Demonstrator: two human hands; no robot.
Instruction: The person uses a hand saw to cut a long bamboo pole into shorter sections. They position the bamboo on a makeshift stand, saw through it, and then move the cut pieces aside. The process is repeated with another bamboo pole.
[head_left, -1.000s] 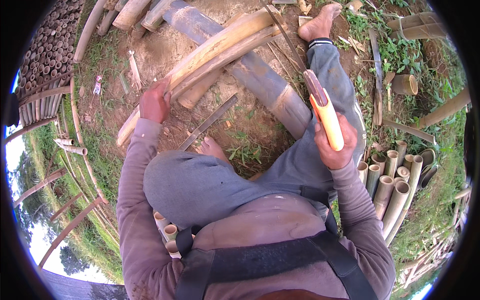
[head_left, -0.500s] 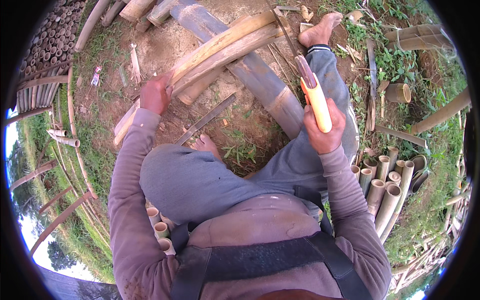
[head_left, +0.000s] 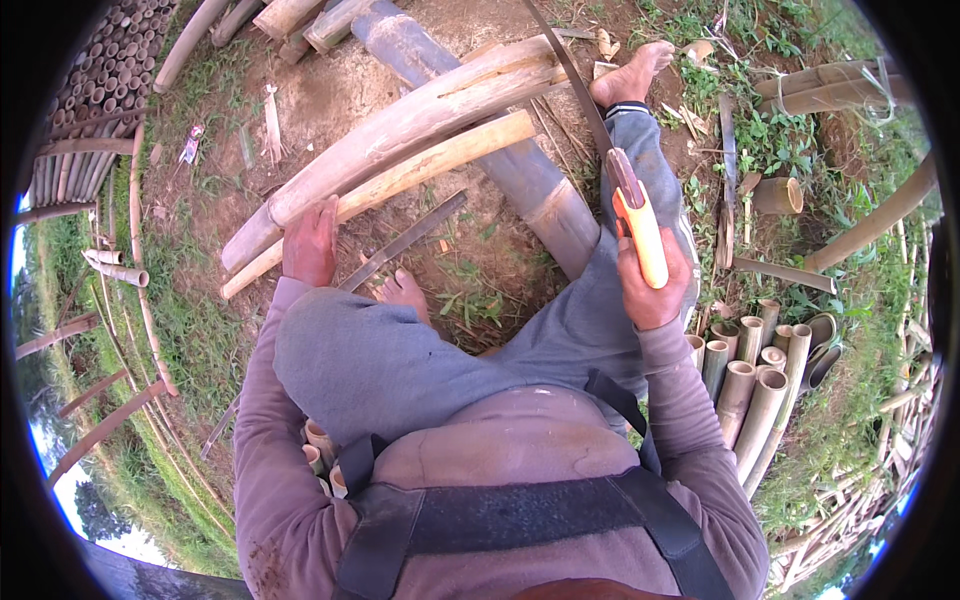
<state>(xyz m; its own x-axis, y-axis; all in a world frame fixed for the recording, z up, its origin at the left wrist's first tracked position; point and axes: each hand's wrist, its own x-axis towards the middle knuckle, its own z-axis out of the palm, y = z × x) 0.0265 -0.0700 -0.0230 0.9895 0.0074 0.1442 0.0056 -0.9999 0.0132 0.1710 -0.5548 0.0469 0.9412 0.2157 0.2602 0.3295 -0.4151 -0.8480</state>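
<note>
Presently, the right hand (head_left: 652, 306) is closed round the handle of one saw (head_left: 648, 245); the left hand (head_left: 310, 250) touches one narrow yellow pole (head_left: 440, 158), its grip impossible to tell. Beyond that lies one wide greyish pole (head_left: 400, 140), making two, both across one dark log (head_left: 530, 190). One flat strip (head_left: 410, 236) lies near the left foot (head_left: 403, 295). Against the earlier frame, the poles stand apart, the yellow one now nearer the body. Both poles extend rightward from the left hand, toward the saw blade.
</note>
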